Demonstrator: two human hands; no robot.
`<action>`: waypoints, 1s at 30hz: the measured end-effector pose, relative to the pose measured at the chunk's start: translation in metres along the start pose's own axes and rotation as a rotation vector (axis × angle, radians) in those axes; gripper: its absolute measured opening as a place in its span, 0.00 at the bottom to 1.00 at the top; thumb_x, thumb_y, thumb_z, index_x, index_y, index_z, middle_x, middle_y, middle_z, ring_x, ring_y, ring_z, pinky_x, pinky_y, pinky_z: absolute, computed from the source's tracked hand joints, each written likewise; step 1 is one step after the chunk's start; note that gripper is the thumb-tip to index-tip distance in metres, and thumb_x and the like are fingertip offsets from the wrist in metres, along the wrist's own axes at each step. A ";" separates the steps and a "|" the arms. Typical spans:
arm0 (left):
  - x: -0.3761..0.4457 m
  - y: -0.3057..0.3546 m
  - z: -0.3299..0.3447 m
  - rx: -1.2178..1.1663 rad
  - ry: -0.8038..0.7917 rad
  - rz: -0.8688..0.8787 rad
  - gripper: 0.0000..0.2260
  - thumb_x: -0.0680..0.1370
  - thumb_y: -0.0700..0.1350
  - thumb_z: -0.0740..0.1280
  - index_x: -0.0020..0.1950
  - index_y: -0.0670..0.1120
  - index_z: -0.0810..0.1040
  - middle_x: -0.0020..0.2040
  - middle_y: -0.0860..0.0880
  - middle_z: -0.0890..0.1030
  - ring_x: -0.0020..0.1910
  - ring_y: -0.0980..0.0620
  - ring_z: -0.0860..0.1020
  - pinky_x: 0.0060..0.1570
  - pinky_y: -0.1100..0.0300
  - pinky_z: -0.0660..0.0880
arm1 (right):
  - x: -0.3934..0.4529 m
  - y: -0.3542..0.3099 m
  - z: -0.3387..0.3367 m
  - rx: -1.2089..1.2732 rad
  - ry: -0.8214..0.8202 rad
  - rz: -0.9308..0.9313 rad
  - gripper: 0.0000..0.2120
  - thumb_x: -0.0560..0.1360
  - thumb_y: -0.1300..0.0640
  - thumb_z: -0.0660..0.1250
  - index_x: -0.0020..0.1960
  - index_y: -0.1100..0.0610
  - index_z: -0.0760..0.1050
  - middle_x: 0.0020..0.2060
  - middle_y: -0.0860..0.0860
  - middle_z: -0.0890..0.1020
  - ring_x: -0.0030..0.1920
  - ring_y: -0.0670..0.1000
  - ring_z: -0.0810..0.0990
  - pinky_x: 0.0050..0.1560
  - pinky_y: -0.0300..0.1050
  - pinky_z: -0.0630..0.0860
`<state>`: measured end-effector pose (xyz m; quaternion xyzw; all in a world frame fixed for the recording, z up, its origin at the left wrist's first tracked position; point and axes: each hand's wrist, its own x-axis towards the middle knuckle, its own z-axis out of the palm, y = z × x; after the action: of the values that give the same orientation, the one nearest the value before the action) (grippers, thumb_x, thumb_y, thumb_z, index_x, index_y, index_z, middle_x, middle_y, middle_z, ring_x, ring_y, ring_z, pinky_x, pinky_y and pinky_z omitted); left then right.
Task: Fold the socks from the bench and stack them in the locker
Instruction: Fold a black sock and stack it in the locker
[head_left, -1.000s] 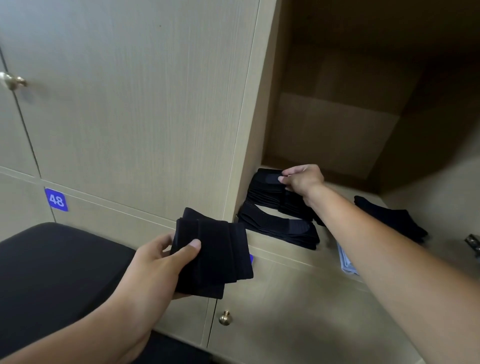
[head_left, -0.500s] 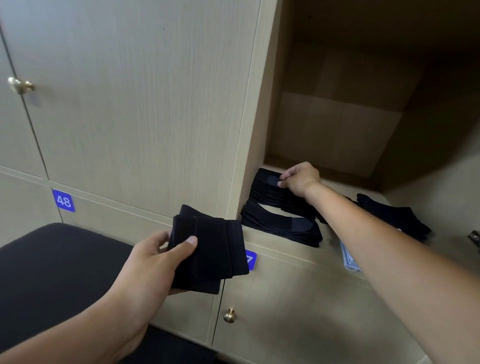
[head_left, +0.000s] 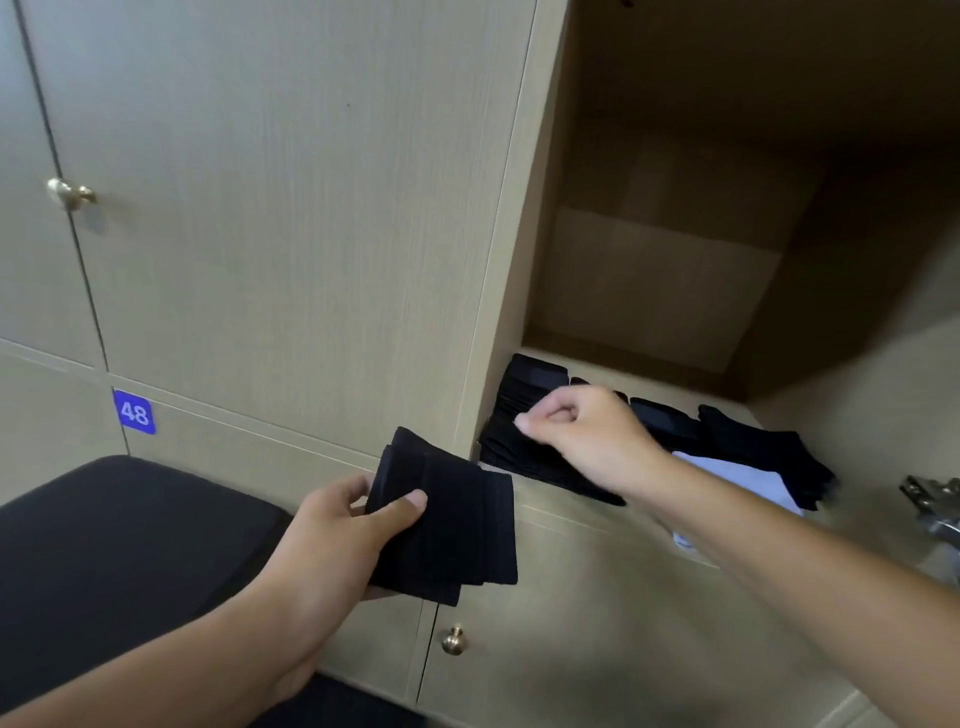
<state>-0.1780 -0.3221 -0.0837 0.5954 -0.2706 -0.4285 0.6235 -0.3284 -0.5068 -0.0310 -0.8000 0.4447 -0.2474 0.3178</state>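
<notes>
My left hand (head_left: 337, 540) grips a folded bundle of black socks (head_left: 452, 525) in front of the lower locker doors, thumb on top. My right hand (head_left: 582, 431) hovers with curled fingers at the open locker's (head_left: 675, 260) front edge, above the stacked black socks (head_left: 524, 384) on the locker floor; it holds nothing that I can see. More black socks (head_left: 758, 447) lie to the right inside the locker. The black bench (head_left: 104, 545) is at the lower left.
A light blue-white cloth (head_left: 748, 483) lies at the locker's front edge under my right forearm. A metal hinge (head_left: 935, 504) sticks out at the right. Closed doors with brass knobs (head_left: 70, 193) fill the left; a lower knob (head_left: 453, 640) sits below my left hand.
My right hand has let go of the sock stack and pulled back toward the locker's front edge. My left hand still holds its bundle, shifted slightly.
</notes>
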 end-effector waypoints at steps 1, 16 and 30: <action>-0.001 0.000 0.002 0.001 -0.007 -0.009 0.07 0.80 0.44 0.70 0.57 0.46 0.83 0.46 0.47 0.88 0.43 0.49 0.87 0.38 0.57 0.83 | -0.011 -0.002 0.003 0.033 -0.061 -0.005 0.08 0.74 0.46 0.75 0.46 0.50 0.83 0.36 0.44 0.83 0.39 0.43 0.80 0.45 0.42 0.77; -0.005 -0.007 0.016 0.110 0.029 -0.097 0.19 0.82 0.58 0.64 0.54 0.43 0.84 0.44 0.44 0.88 0.42 0.47 0.87 0.35 0.56 0.82 | -0.047 0.000 0.007 -0.083 -0.353 -0.033 0.20 0.66 0.51 0.83 0.56 0.47 0.81 0.42 0.46 0.86 0.47 0.56 0.86 0.56 0.59 0.80; -0.002 -0.007 0.010 0.019 0.029 -0.120 0.21 0.84 0.60 0.59 0.56 0.46 0.85 0.48 0.48 0.88 0.45 0.51 0.87 0.39 0.58 0.81 | -0.046 0.008 0.000 0.134 0.111 -0.506 0.06 0.74 0.61 0.75 0.47 0.51 0.83 0.43 0.46 0.84 0.44 0.48 0.81 0.46 0.44 0.77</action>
<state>-0.1887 -0.3250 -0.0887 0.6225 -0.2295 -0.4541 0.5947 -0.3554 -0.4697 -0.0416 -0.8481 0.2299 -0.3913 0.2734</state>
